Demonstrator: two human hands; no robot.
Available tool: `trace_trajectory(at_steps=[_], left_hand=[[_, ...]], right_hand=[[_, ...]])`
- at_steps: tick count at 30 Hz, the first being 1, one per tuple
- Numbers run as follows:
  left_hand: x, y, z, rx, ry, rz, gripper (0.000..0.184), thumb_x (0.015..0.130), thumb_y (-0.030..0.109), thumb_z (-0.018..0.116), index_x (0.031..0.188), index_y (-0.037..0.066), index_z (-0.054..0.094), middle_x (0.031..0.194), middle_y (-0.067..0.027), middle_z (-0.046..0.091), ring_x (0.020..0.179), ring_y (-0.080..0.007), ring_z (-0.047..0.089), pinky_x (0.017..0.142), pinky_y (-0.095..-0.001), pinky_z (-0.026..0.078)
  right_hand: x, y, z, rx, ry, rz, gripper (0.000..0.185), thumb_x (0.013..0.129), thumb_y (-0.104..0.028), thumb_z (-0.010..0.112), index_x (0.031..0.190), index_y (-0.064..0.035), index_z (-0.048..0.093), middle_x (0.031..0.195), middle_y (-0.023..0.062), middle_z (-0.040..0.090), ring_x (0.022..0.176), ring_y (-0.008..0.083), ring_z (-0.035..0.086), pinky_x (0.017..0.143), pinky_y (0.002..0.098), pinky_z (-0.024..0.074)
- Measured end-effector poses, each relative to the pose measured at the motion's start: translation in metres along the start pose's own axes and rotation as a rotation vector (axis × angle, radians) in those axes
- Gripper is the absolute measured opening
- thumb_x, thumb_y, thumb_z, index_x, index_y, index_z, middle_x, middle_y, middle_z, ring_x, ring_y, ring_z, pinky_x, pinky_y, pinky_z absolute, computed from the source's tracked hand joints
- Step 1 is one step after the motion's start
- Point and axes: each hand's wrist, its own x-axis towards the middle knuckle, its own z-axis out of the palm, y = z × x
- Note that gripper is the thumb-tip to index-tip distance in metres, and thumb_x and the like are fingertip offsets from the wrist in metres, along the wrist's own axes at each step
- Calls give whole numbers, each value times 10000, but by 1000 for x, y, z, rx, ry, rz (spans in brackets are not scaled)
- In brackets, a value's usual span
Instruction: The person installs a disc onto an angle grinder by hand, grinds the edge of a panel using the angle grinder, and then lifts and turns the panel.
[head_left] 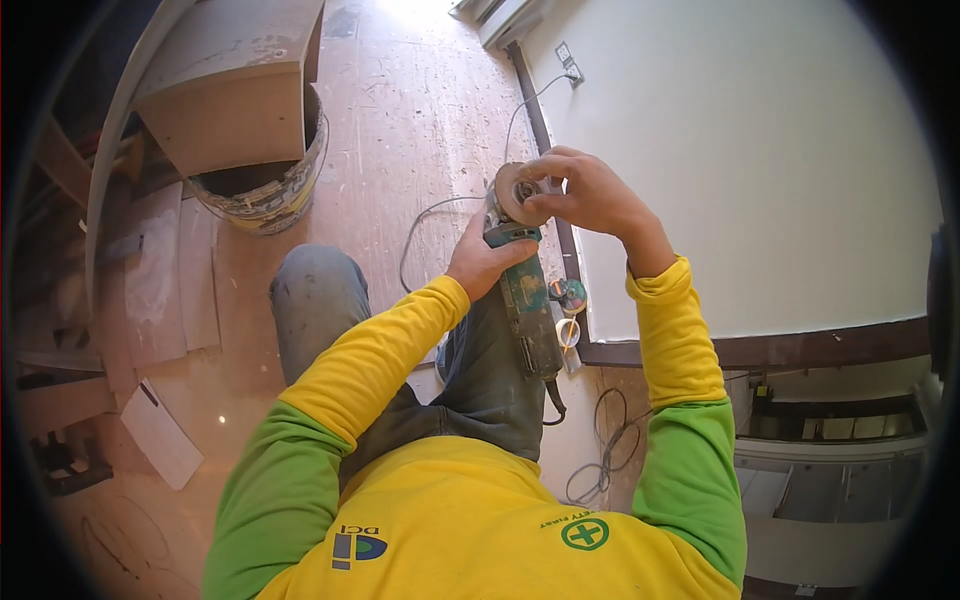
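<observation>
An angle grinder (527, 290) with a worn green body lies along my thigh, its disc end pointing away from me. My left hand (484, 258) is wrapped round the grinder just below its head, thumb across the body. Facing up at the head is a round disc (511, 192). My right hand (580, 188) is at the disc's centre, with thumb and fingers curled around the hub; the small part between the fingertips is partly hidden. A black cord leaves the grinder's lower end.
A dirty bucket (270, 205) stands at the upper left under a wooden box (230, 115). Tape rolls (568, 332) lie right of the grinder. A coiled cable (605, 455) is on the floor, a plugged-in cord (517, 115) runs to a wall outlet (569, 66), and boards (160, 435) lie left.
</observation>
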Motion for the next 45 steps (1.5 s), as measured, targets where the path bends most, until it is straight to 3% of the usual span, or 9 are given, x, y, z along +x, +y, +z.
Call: trace_trajectory(at_steps=[10,18,21,27,29,34,38,41,45], left_hand=[[0,1,1,-2,-12,14,663,789,317,830,1282,36,486,1161,-84,619,1044,-167,608,931,-326,510],[-1,2,0,-11,-9,15,637,790,303,828,1264,38,496,1143,-80,622,1024,-164,610,916,-323,514],[1,1,-1,4,-13,-32,818,772,257,839,1425,22,406,1217,-99,618,1093,-186,608,970,-337,496],[0,1,-1,-15,-19,-38,802,771,253,836,1416,25,418,1216,-97,618,1090,-184,606,966,-334,495],[0,0,1,27,4,15,641,790,314,824,1268,41,495,1141,-80,622,1020,-166,610,918,-321,512],[-2,4,2,1,-11,12,634,790,314,825,1263,43,503,1139,-78,623,1019,-165,609,919,-320,511],[0,-1,0,33,12,4,627,791,314,824,1257,42,506,1139,-79,624,1018,-164,609,914,-321,513],[-1,1,1,-8,-20,10,634,791,319,826,1259,39,502,1137,-80,626,1020,-164,609,912,-320,514],[-1,1,1,8,-9,19,635,790,318,827,1257,36,502,1137,-80,627,1021,-164,609,912,-320,513]], right_hand=[[-1,-8,-4,-12,-36,81,268,824,-133,707,1083,-68,733,975,124,673,933,291,626,847,384,506],[-2,-1,-3,-57,-46,4,298,826,-131,743,1120,-92,724,954,101,676,876,255,640,798,360,524],[-1,-5,-4,-38,-44,33,277,824,-136,732,1096,-83,728,944,108,675,892,264,633,818,369,517],[-3,-5,-4,-51,-24,86,273,830,-153,730,1091,-75,729,925,108,678,876,264,635,801,368,516],[-4,-4,-4,-14,2,38,280,838,-137,728,1110,-73,722,925,106,682,857,256,640,775,359,519],[-2,0,-4,-256,-77,35,262,848,-132,719,1105,-79,724,876,96,686,842,242,640,750,359,515],[-4,-9,-6,-51,-23,97,262,854,-143,719,1105,-70,721,841,101,682,822,243,641,750,362,514],[-4,-3,-1,-86,-8,-20,270,854,-157,724,1108,-65,719,810,104,674,792,241,640,740,363,512],[-3,-7,-5,-75,-35,146,269,863,-170,710,1109,-62,715,819,121,680,756,258,635,724,382,512]])
